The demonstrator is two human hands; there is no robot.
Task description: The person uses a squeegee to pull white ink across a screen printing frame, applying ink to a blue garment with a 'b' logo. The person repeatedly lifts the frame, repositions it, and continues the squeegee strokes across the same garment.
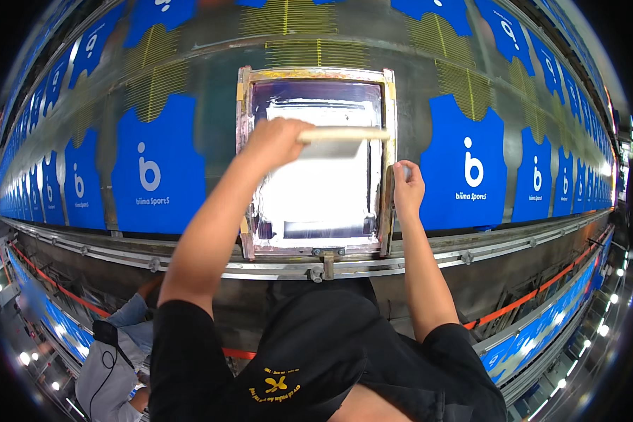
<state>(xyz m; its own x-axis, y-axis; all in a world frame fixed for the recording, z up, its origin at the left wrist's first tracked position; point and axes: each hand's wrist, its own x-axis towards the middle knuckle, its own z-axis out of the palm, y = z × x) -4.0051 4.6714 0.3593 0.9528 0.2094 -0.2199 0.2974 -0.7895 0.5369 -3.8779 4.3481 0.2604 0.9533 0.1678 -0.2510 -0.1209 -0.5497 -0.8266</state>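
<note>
Forearm [214, 218] slanting inward, left hand [278, 144] grips a squeegee [348, 134].

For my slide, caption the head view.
Left hand holds squeegee over framed screen, right hand near its right edge, blue garments alongside.

A rectangular frame [316, 73] with paint-stained edges, lying flat. Inside, white paint [316, 204] spread over most of a dark violet sheet [278, 91]. In the farther half, a pale, bar-shaped scraper [348, 133], set crosswise; perhaps touching the paint, but hard to tell from above.
</note>
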